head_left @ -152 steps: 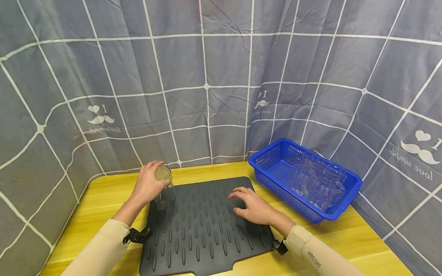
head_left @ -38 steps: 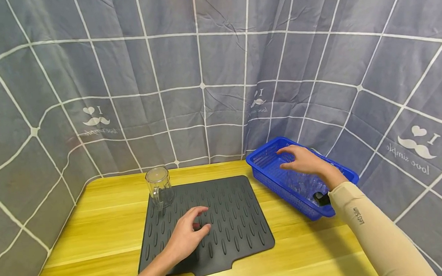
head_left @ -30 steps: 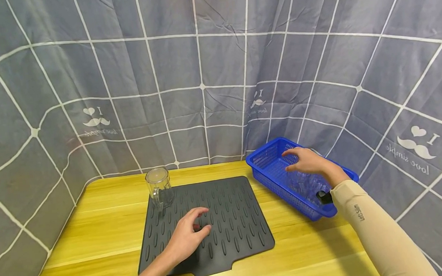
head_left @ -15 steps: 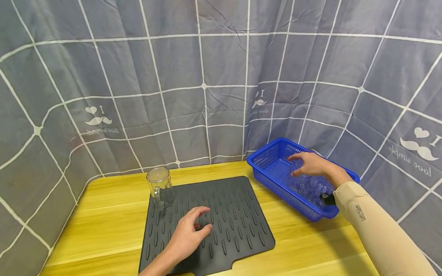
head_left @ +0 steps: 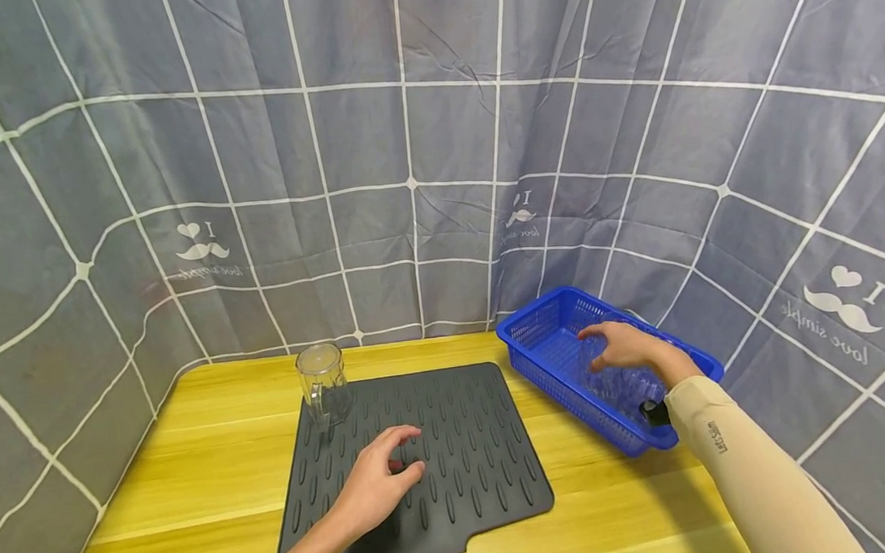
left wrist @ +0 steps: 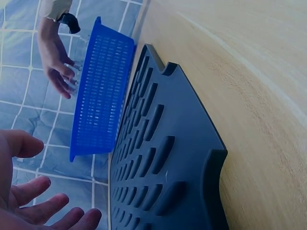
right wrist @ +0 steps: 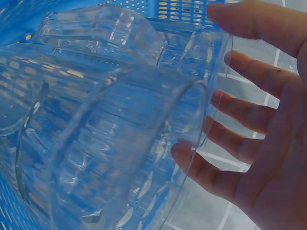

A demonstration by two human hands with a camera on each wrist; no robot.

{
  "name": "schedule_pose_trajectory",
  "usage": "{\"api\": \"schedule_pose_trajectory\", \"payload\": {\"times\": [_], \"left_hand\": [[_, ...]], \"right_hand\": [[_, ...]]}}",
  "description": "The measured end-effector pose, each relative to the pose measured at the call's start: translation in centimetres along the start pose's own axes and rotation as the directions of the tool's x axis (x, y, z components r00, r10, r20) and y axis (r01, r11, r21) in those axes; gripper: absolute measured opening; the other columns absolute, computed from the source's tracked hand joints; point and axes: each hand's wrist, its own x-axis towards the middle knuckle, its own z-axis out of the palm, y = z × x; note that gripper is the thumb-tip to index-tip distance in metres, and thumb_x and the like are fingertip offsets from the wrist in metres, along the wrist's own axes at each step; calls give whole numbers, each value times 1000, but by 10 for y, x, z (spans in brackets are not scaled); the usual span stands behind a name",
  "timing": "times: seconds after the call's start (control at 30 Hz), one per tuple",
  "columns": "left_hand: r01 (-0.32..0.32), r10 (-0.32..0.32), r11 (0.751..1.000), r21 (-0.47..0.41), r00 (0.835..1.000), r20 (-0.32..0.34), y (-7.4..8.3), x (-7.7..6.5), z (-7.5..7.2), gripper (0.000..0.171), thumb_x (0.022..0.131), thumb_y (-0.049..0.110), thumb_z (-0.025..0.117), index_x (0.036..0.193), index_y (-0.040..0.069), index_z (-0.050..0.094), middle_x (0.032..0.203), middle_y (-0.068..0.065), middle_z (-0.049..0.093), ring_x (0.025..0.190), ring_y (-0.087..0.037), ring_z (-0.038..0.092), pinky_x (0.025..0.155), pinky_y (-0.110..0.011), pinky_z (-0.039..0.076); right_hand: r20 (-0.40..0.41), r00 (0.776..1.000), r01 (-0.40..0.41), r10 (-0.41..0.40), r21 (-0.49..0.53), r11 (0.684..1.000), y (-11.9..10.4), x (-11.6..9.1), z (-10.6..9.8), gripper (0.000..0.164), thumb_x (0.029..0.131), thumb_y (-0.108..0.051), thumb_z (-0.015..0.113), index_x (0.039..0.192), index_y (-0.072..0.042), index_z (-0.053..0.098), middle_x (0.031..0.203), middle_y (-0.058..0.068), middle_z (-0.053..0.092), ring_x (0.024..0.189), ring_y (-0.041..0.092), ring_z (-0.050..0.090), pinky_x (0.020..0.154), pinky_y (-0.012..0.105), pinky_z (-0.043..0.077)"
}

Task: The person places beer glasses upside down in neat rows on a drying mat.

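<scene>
My right hand (head_left: 626, 346) reaches down into the blue basket (head_left: 561, 394), over several clear glass mugs lying there. In the right wrist view its thumb and fingers are spread beside the rim of a glass mug (right wrist: 139, 129); the fingertips lie at or close to the rim, and I cannot tell whether they touch. Over the front part of the black ridged mat (head_left: 467, 451) hovers my left hand (head_left: 374, 485), fingers loosely bent and holding nothing. One clear glass mug (head_left: 322, 381) stands at the mat's far left corner, its handle towards me.
The basket stands right of the mat on the yellow wood-grain table (head_left: 197, 456). A grey curtain (head_left: 361, 147) with white grid lines hangs behind the table and along both sides. In the left wrist view, the mat's raised edge (left wrist: 213, 167) shows close by.
The left hand has released the standing mug and moved back over the mat's front. The right hand has gone from the mat to the basket and, lately, slightly lower and rightward inside it.
</scene>
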Motion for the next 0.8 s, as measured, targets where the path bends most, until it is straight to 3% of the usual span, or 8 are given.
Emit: {"api": "schedule_pose_trajectory", "payload": {"times": [0.47,0.8], "left_hand": [[-5,5,1000,3,1000,4,1,1,-1,40,96,32,69,134,22,60,140,-6,56,127,-38,54,94,-51,53],[3,-3,1000,16,1000,3,3,1,-1,41,96,32,69,134,22,60,140,-6,56,126,-37,56,92,-48,54]], "right_hand": [[-30,1000,-3,2,-9,1000,6,3,2,59,78,-10,75,134,-1,61,134,30,58,126,51,52,101,61,46],[-121,992,17,-20,-29,999,3,4,-3,52,78,-14,76,128,-4,65,127,28,62,120,47,57,96,58,48]]}}
